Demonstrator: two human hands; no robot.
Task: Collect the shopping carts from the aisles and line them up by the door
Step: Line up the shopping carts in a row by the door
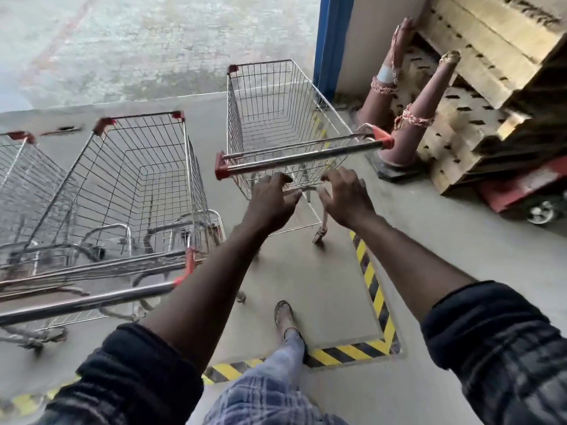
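The shopping cart [270,108] stands at the far edge of the concrete floor [429,240], nose to the doorway, close to the corner by the blue door frame [331,41]. Both hands are free of it: the left hand [273,200] and the right hand [346,197] hover just short of the handle bar [303,159], fingers loosely curled around nothing.

An empty wire cart like this is probably light and stiff, easy to roll on its casters but apt to swing off line (its bar already sits at an angle to the neighbour's). The bar, held with the hands spread toward its red end caps, should steer it best.

Room is tight on the right, where traffic cones [411,130] and stacked pallets [491,72] stand just beside the cart. On the left a second cart [138,179] is near, with a gap between, and a third cart [18,179] stands beyond it. Behind, the floor inside the hazard tape [374,289] leaves space to step back.
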